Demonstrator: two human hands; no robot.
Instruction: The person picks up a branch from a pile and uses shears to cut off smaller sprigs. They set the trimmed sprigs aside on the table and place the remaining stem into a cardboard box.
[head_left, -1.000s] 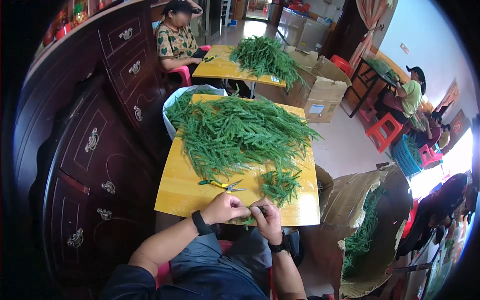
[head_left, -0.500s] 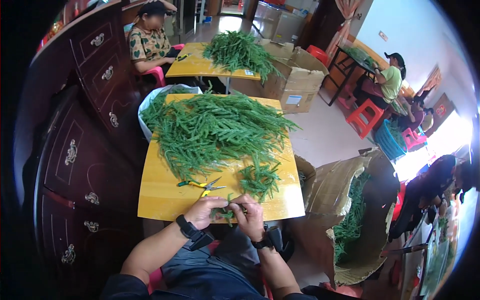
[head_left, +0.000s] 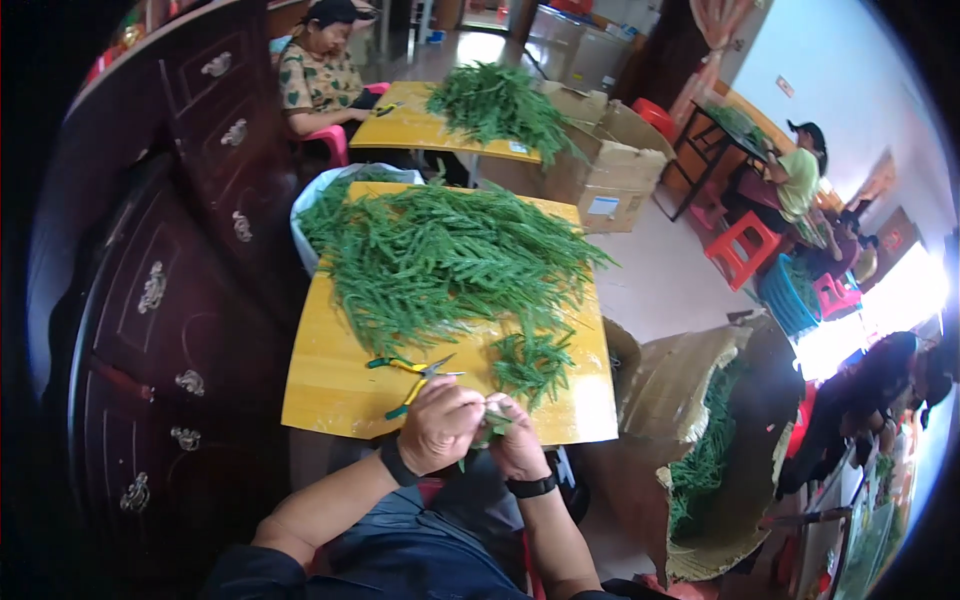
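Over the near edge of the yellow table (head_left: 330, 400), my two closed hands meet. My right hand (head_left: 519, 445) pinches a small green artificial sprig (head_left: 494, 428), whose leaves show between the hands. Turned with its back upward, my left hand (head_left: 438, 428) has its fingers pressed together against the sprig's near side; what they grip is hidden. Just beyond my left hand lie pliers (head_left: 428, 371) with yellow and green handles, partly covered by that hand. A small bunch of green sprigs (head_left: 533, 364) rests beyond my right hand, and a large heap of green branches (head_left: 450, 255) covers the table's far half.
To the right stands a torn cardboard box (head_left: 660, 390) holding more greenery. A white sack (head_left: 310, 205) of branches leans at the table's far left, beside a dark wooden cabinet (head_left: 150, 350). Other people sit at tables farther off, one behind a second yellow table (head_left: 400, 125).
My left hand has rolled over, back upward, and drawn closer to my right hand. The sprig now sits more between the hands. The view has shifted slightly.
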